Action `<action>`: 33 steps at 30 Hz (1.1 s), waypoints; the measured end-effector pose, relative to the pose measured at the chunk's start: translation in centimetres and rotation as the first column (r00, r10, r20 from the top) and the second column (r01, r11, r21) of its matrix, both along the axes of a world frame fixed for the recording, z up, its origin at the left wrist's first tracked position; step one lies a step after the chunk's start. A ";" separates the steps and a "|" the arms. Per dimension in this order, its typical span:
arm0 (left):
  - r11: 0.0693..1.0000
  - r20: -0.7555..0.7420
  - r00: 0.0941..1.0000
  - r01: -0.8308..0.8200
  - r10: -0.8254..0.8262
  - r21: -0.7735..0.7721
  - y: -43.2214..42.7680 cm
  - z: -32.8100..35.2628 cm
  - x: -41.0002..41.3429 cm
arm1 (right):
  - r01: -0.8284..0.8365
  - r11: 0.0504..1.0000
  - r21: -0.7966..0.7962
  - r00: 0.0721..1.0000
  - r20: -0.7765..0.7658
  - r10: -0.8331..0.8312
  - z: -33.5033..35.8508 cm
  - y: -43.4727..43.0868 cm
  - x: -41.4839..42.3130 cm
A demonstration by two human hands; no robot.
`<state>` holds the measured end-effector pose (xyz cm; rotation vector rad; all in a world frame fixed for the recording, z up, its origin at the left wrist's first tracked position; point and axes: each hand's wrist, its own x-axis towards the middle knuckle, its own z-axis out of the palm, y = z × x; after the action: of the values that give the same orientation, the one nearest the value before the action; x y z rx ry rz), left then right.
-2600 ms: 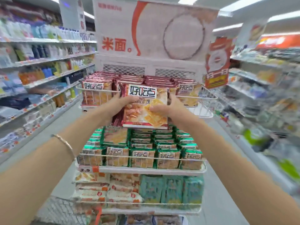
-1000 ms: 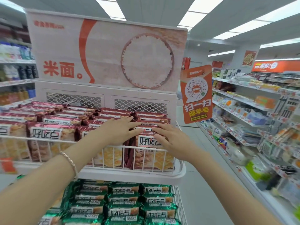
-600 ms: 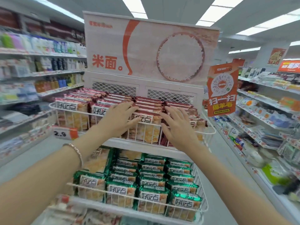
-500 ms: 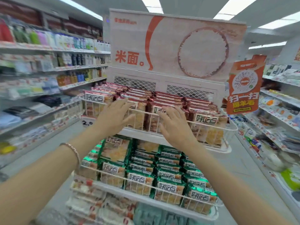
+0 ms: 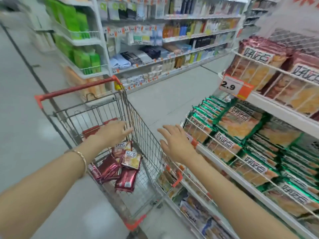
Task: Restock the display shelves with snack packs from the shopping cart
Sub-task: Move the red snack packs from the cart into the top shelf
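Observation:
A wire shopping cart (image 5: 143,133) with a red handle stands left of the display rack. Several red snack packs (image 5: 119,167) lie loose on its floor. My left hand (image 5: 114,132) hovers inside the cart above the packs, fingers straight, holding nothing. My right hand (image 5: 174,141) hangs empty with spread fingers between the cart's right wall and the rack. The top display shelf (image 5: 283,107) holds red packs (image 5: 269,66) behind a wire rail. Below it, a shelf carries green packs (image 5: 241,125).
An orange 2.9 price tag (image 5: 233,86) hangs off the top shelf's corner. Lower rack tiers (image 5: 195,206) hold more packs. Across the grey aisle floor (image 5: 172,100) stand store shelves (image 5: 181,38) of mixed goods and a white end rack (image 5: 79,40) with green boxes.
Both hands left the red packs on the top shelf and came down empty. The view swung left and down, bringing the cart into sight, with my left hand now inside it.

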<state>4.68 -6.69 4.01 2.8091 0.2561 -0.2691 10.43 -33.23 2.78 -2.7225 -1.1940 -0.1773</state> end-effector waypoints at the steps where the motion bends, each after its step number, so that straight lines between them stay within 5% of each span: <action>1: 0.999 -0.034 0.999 -0.039 0.038 -0.012 1.2 -1.2 -0.4 | -0.027 0.999 -0.024 0.999 -0.026 0.026 -1.3 1.5 0.2; 9: 0.927 -0.300 0.910 -0.341 0.285 -0.154 7.5 -12.9 -0.4 | -0.237 0.955 -0.179 0.944 -0.273 0.184 -12.1 10.3 5.1; 16: 0.830 -0.406 0.830 -0.501 0.382 -0.244 8.5 -22.1 1.7 | -0.167 0.961 -0.221 0.817 -0.576 0.010 -23.6 13.4 7.1; 20: 0.792 -0.502 0.770 -0.561 0.393 -0.242 8.7 -27.4 3.6 | 0.087 0.969 -0.232 0.585 -0.775 -0.239 -31.8 14.2 8.5; 25: 0.686 -0.525 0.673 -0.696 0.521 -0.212 9.5 -33.4 6.3 | 0.536 0.801 -0.266 0.044 -0.939 -0.341 -42.3 16.0 10.6; 31: 0.315 -0.578 0.442 -0.897 0.687 -0.311 10.2 -37.3 8.4 | 0.802 0.485 -0.348 -0.221 -0.928 -0.300 -48.8 19.4 11.1; 33: 0.176 -0.596 0.387 -0.907 0.704 -0.382 10.1 -37.7 8.6 | 0.776 0.501 -0.383 -0.235 -0.913 -0.335 -49.0 19.2 11.1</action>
<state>13.32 3.43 -33.69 1.5040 1.4015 -0.3885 21.54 -14.03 -46.18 -1.8713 0.6257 1.0770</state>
